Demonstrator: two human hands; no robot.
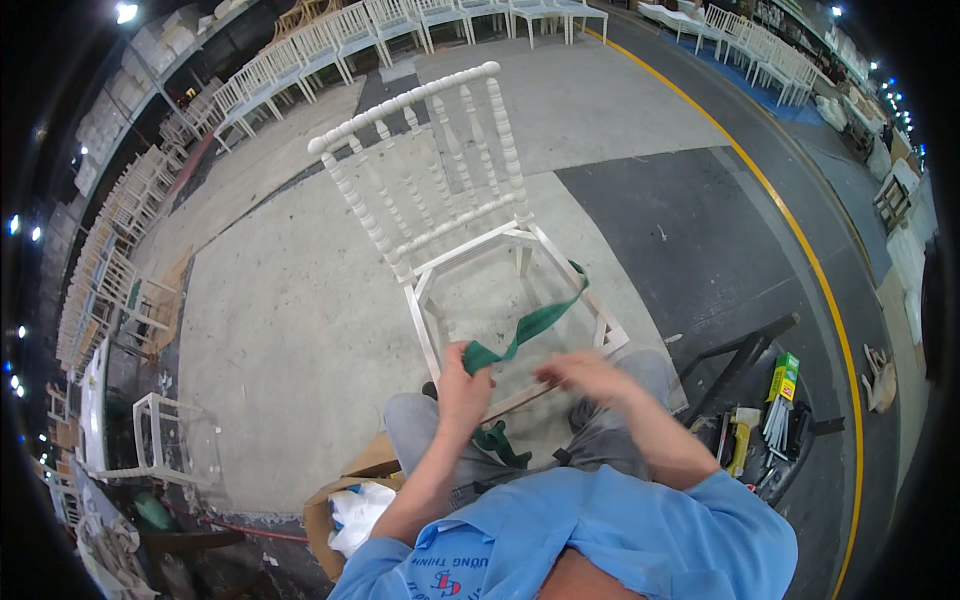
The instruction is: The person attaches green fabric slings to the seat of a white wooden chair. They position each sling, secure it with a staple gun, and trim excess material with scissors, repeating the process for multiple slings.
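In front of me stands a white wooden chair frame (438, 278) with turned spindles in its back and an open seat. A green webbing strap (540, 320) stretches over the seat opening, from the right seat rail to my left hand (464, 388). The fingers of that hand are closed on the strap. More green strap (500, 444) hangs in a bunch below, between my knees. My right hand (590, 376) is over the near right part of the seat frame, apart from the strap; motion blurs its fingers, and nothing shows clearly in them.
On my right are a black stand (745, 355), a yellow-and-green box (785, 375) and assorted tools (742, 440). A cardboard box (322, 510) holding a white bag sits at my left. Rows of white chairs (330, 40) line the far side; a small white frame (150, 440) stands left.
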